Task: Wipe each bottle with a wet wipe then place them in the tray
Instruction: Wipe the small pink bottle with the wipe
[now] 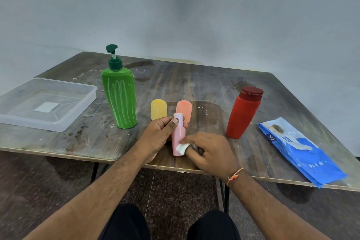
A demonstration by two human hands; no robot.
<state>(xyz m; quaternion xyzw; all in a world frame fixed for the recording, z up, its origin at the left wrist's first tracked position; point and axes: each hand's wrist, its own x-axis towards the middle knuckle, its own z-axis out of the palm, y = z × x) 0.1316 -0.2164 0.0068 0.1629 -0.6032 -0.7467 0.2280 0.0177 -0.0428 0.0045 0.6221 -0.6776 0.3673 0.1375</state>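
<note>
Head camera: a seated person works at a worn wooden table, both bare forearms reaching in from the near edge. The left hand grips a small pink bottle near its top, thumb pressed against the pale cap, holding it upright just above the table's near edge. The right hand, a thin orange thread bracelet tied at its wrist, pinches a folded white wet wipe between its fingertips and presses it against the lower side of the pink bottle.

Taking the pink bottle as the marker: directly behind it stand two small capsule-shaped bottles, a yellow one to the left and an orange one partly hidden by the pink cap. Further left and behind stands a tall green pump bottle with white stripes and a dark green dispenser head. Well to the left of that, at the table's left edge, lies a clear plastic tray, nothing in it. To the right of the pink bottle stands a red bottle with a darker red cap, and beyond it, near the table's right corner, lies a blue-and-white pack of wipes, flat on the wood.
</note>
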